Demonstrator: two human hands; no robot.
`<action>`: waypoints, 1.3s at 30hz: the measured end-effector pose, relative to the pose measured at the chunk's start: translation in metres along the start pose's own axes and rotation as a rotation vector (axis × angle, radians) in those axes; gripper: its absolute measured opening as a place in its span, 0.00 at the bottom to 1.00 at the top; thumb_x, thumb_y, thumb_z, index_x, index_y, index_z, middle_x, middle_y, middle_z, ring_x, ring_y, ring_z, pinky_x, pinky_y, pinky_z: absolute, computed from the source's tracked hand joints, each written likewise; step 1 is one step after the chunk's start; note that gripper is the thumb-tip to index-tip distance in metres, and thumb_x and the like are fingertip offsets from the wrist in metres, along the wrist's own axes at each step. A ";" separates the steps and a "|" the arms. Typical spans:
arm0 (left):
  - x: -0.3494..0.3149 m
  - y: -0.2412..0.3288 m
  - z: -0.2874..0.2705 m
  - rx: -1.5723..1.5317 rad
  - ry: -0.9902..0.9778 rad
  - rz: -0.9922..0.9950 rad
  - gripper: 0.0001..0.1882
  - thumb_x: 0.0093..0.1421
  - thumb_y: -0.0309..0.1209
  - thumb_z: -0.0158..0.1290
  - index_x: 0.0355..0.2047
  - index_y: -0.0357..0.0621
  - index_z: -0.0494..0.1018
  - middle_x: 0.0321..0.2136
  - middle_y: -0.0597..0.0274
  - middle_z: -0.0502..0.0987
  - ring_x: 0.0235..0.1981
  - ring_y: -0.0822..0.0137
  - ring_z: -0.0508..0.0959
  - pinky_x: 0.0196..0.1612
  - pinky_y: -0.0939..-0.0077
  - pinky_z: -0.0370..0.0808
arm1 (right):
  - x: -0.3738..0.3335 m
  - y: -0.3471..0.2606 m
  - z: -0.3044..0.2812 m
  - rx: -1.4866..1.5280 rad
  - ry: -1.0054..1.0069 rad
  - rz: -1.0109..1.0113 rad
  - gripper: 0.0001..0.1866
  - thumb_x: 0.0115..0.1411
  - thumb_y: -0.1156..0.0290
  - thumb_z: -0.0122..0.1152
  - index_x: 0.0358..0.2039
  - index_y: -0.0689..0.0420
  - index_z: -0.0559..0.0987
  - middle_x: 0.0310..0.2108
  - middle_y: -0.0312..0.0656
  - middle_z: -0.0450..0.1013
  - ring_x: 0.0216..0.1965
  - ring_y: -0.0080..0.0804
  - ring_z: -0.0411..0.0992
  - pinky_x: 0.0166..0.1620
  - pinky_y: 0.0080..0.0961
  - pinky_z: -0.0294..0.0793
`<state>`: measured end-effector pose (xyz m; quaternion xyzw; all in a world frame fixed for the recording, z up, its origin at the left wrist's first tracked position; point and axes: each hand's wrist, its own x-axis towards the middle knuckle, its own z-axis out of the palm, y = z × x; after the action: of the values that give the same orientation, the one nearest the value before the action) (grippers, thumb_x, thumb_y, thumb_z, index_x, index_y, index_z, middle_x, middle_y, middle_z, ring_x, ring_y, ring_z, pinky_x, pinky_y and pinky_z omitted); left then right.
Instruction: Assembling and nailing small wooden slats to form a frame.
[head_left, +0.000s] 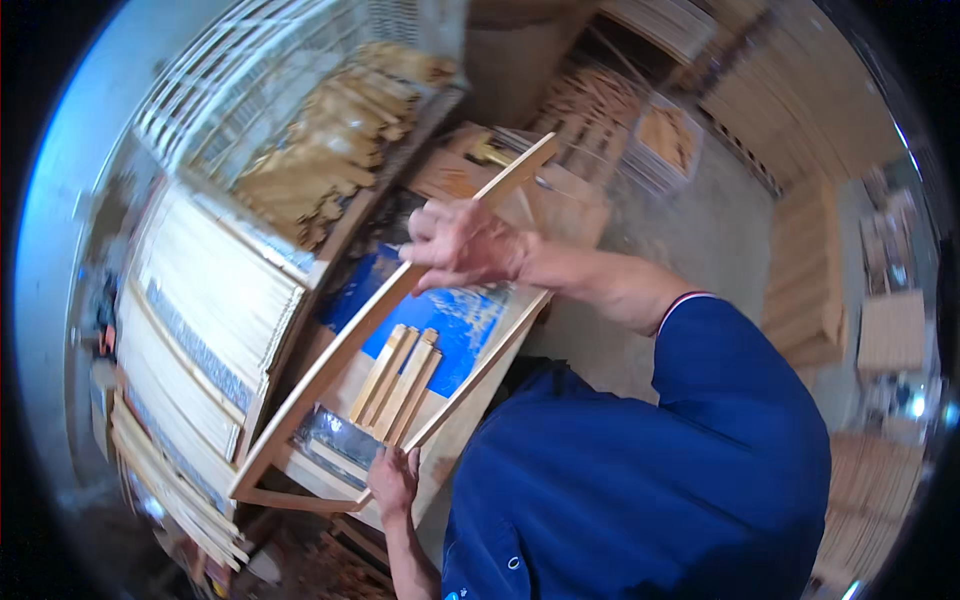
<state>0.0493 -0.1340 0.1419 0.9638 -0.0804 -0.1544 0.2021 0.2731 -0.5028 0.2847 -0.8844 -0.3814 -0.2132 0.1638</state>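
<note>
Over the workbench I hold a long, three-sided wooden frame, with two long rails joined by a short piece at the left end. My right hand is closed round the far rail, past its middle toward the open end. My left hand is closed on the near rail close to the short end piece; its fingertips are partly hidden. Between the rails, several short wooden sticks lie side by side, partly on a blue sheet strewn with pale shavings.
A white crate of shaped wooden pieces stands beyond the bench. Stacked pale boards stand at left. Another box and more wood lie at the back right; large panels stand farther right.
</note>
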 end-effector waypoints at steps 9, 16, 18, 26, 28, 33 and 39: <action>0.094 0.167 -0.010 0.487 -0.151 0.682 0.12 0.66 0.39 0.53 0.26 0.52 0.77 0.24 0.59 0.83 0.26 0.57 0.85 0.26 0.58 0.77 | -0.183 -0.084 -0.095 -0.084 0.407 0.724 0.32 0.54 0.53 0.76 0.53 0.60 0.79 0.47 0.50 0.76 0.48 0.44 0.77 0.51 0.36 0.78; 0.129 0.316 0.167 0.712 -0.256 0.932 0.12 0.67 0.39 0.53 0.46 0.59 0.85 0.44 0.68 0.86 0.47 0.67 0.85 0.40 0.62 0.81 | -0.198 -0.084 -0.064 0.779 0.604 1.311 0.47 0.63 0.59 0.70 0.71 0.68 0.54 0.49 0.50 0.75 0.45 0.32 0.77 0.42 0.26 0.81; 0.114 0.373 0.167 0.909 -0.456 0.875 0.14 0.66 0.38 0.54 0.49 0.57 0.84 0.47 0.65 0.85 0.48 0.66 0.85 0.43 0.63 0.81 | -0.251 -0.057 -0.038 0.804 0.733 1.509 0.39 0.63 0.64 0.69 0.68 0.65 0.61 0.43 0.42 0.77 0.42 0.27 0.78 0.34 0.24 0.82; 0.115 0.399 0.253 0.602 -0.626 1.159 0.11 0.64 0.35 0.54 0.43 0.50 0.83 0.47 0.51 0.84 0.49 0.56 0.84 0.50 0.59 0.80 | -0.375 0.005 0.003 1.028 0.612 1.822 0.15 0.65 0.66 0.65 0.46 0.64 0.78 0.37 0.41 0.77 0.35 0.33 0.77 0.33 0.33 0.85; 0.112 0.410 0.229 0.250 -0.919 0.974 0.16 0.61 0.35 0.57 0.50 0.46 0.79 0.51 0.48 0.81 0.50 0.49 0.82 0.54 0.55 0.77 | -0.421 0.022 0.027 1.096 0.580 1.864 0.16 0.66 0.67 0.64 0.46 0.66 0.77 0.36 0.42 0.75 0.36 0.33 0.78 0.33 0.33 0.85; 0.125 0.314 0.210 -0.291 -0.636 0.666 0.22 0.61 0.35 0.60 0.53 0.40 0.76 0.46 0.45 0.81 0.48 0.48 0.82 0.54 0.60 0.77 | -0.482 0.071 0.092 1.101 0.437 1.925 0.17 0.65 0.67 0.64 0.47 0.66 0.76 0.35 0.42 0.74 0.34 0.33 0.77 0.32 0.33 0.85; 0.078 0.173 0.148 -0.372 -0.519 -0.116 0.22 0.61 0.29 0.61 0.56 0.37 0.76 0.47 0.49 0.82 0.48 0.60 0.82 0.54 0.69 0.76 | -0.487 0.132 0.150 1.087 0.440 1.948 0.21 0.66 0.66 0.62 0.54 0.67 0.74 0.44 0.46 0.75 0.44 0.39 0.79 0.40 0.37 0.87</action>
<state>0.0571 -0.3617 0.0638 0.8418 -0.0446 -0.4183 0.3383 0.1078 -0.8158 -0.1045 -0.5600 0.4633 0.0479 0.6852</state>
